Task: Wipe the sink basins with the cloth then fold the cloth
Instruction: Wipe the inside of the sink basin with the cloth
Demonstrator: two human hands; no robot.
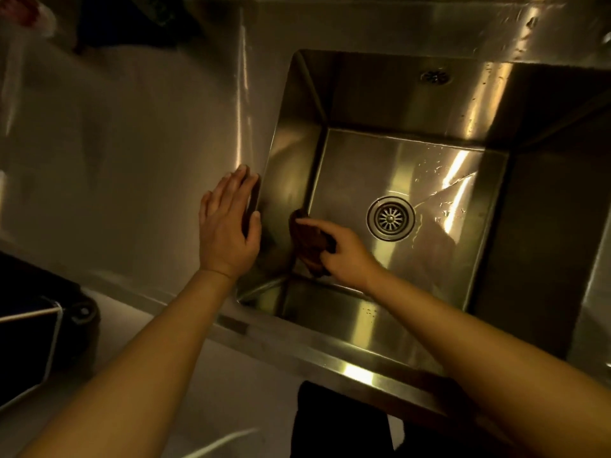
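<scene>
Your right hand point(344, 251) pinches the brown cloth point(309, 241) against the sink basin's point(396, 166) near-left corner; your left hand point(228, 223) lies spread on the rim.

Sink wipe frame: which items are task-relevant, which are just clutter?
In play:
- cloth, gripped by the right hand
- sink basin, wet floor, drain
- left hand, flat on the counter at the rim

Lying about:
- plastic bag, far left corner
- dark object below the counter edge
</scene>
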